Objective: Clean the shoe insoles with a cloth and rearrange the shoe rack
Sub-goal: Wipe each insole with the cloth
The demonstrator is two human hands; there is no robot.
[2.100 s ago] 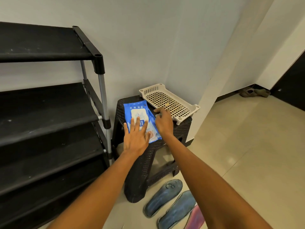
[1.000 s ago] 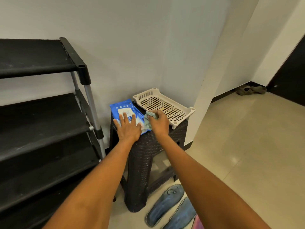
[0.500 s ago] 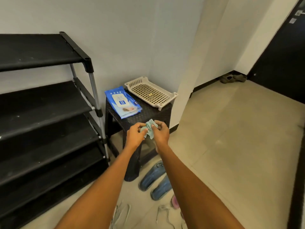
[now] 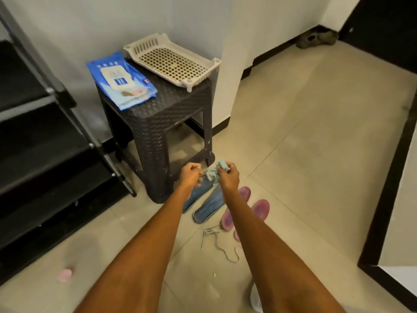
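Now, hands: both are raised over the floor in front of the stool (image 4: 158, 123), close together, with a small pale green cloth (image 4: 213, 172) between them.
Right hand (image 4: 229, 177): its grip is closed on the bunched cloth, most of which sits at its fingertips.
Left hand (image 4: 189, 176): fingers curled; it seems to pinch a corner or strand of the cloth, though blur makes the contact hard to read.
Cloth: crumpled, not yet spread. It looks thin, limp and very light, perhaps damp, so it will drape and bunch instead of holding a shape. Best taken by two opposite edges and pulled flat, then folded over the fingers for wiping.
Blue insoles (image 4: 204, 203): two lie side by side on the floor just below the hands, beside the stool's leg.
Pink insoles (image 4: 259, 208): on the floor just right of the blue pair, partly hidden by the right forearm.
Insole handling: probably flexible and light; likely to slide on the tile when wiped, so one hand should pin or lift the heel end.
Wipes pack (image 4: 121, 80): flat on the stool, beside a white tray (image 4: 171, 57).
Rack (image 4: 33, 132): black shelves at left; those in view are bare.
Laces (image 4: 218, 242): loose on the floor near the insoles.
Stage: judged early, with the cloth in hand and no insole touched.
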